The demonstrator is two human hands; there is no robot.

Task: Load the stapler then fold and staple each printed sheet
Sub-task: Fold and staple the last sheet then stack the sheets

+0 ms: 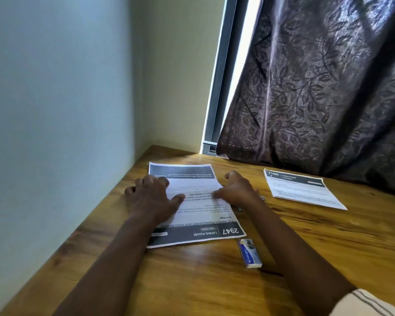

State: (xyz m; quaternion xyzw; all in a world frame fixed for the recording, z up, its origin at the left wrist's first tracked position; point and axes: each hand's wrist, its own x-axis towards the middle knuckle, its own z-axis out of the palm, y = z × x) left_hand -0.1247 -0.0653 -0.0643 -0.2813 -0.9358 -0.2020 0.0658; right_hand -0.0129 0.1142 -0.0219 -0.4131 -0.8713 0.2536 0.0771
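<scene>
While the printed sheet (200, 216) lies on the wooden table (306, 238), the left hand (151, 198) presses it, fingers spread; the right hand (236, 190) touches its crease with curled fingertips, pinching or not I cannot tell.

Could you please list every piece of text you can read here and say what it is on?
"2947": front sheet, dark header band, upside down to the camera.
"LIVING ROOM": same band.
"Toy Battery Replacement and Used Ba...": its title, end unclear.
"Storage": its subheading.
"3108": right-hand stack, top corner.
Unreadable: the body text on both; the small box label, too blurred.
</scene>
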